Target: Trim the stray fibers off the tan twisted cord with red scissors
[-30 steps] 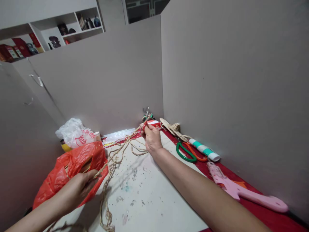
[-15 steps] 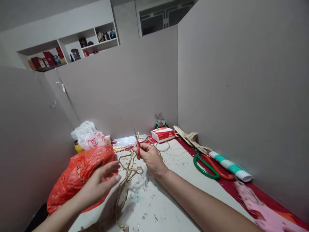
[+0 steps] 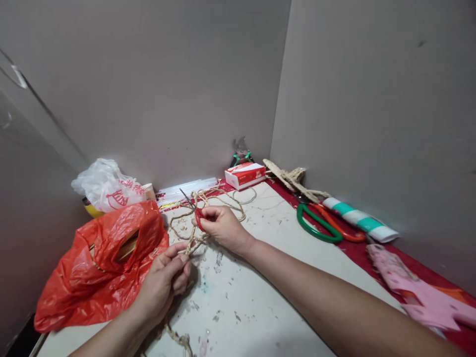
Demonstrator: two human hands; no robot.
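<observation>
My right hand (image 3: 228, 228) grips a small pair of scissors (image 3: 198, 216) by its red handles, with the thin dark blades pointing up and to the left. Between the thumb and fingers of my left hand (image 3: 169, 270) is a tan braided rope (image 3: 189, 246), pinched just below the scissors. Loose loops of the rope spread over the white tabletop (image 3: 260, 297) behind both hands. Another length hangs down under my left hand toward the table's near edge. Whether the blades touch the rope I cannot tell.
A red plastic bag (image 3: 107, 267) lies at left, before a white plastic bag (image 3: 111, 186). A red-and-white box (image 3: 245, 175) stands at the back near green-handled pliers (image 3: 241, 153). Along the right lie large green-and-orange-handled scissors (image 3: 316, 228), a striped roll (image 3: 360, 218) and a pink piece (image 3: 416, 292).
My left hand has moved from open beside the rope to pinching it. My right hand has brought the scissors slightly left, with their blades tilting left. The head view has tipped down.
</observation>
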